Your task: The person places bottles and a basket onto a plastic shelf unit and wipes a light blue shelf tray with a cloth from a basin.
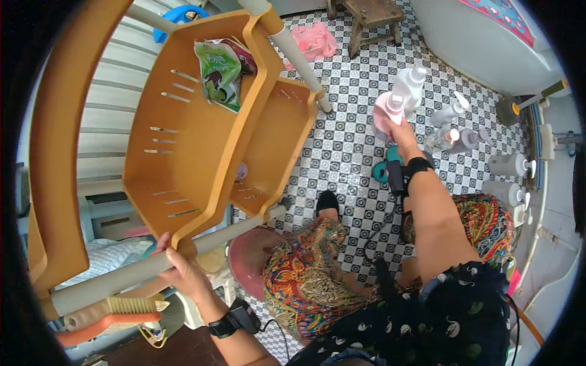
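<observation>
One bottle (383,112) — pink; in right hand (400,132)

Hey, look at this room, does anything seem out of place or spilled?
The pink bundle looks odd: it lies crumpled on the floor near the stool, perhaps dropped. Several bottles also stand on the floor, but upright. I can't make out any spill.

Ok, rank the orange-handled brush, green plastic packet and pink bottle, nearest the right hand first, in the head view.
1. Pink bottle: in the right hand.
2. Green plastic packet: to its left, inside the orange-brown shelf tray.
3. Orange-handled brush: lower left.
</observation>
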Motion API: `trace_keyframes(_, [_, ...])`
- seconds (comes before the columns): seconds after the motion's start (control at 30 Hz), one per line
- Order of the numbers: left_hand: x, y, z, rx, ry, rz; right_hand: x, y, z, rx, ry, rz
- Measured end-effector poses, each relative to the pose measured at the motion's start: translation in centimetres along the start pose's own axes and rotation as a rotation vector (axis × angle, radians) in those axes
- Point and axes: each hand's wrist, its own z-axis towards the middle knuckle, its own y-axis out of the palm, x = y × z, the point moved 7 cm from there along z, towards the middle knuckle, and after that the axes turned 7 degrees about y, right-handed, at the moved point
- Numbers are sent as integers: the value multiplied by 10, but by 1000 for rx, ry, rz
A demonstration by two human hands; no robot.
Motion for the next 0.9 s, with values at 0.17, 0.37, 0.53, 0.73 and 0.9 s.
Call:
trace_keyframes(0.17, [5,-1,1,15,-20,-31,2,27,-42,-22,-90,-59])
trace_keyframes(0.37, [-1,-3,5,-37,-12,-13,-20,89,-111,-378,-115,60])
trace_keyframes(0.53, [2,3,2,-37,1,-29,-9,141,-126,-580,-227,-11])
trace_keyframes(0.73, [0,0,3,-57,20,-21,8,195,-121,-744,-311,-246])
trace_keyframes(0.9, [9,6,2,-47,2,56,17,231,-106,-793,-334,-354])
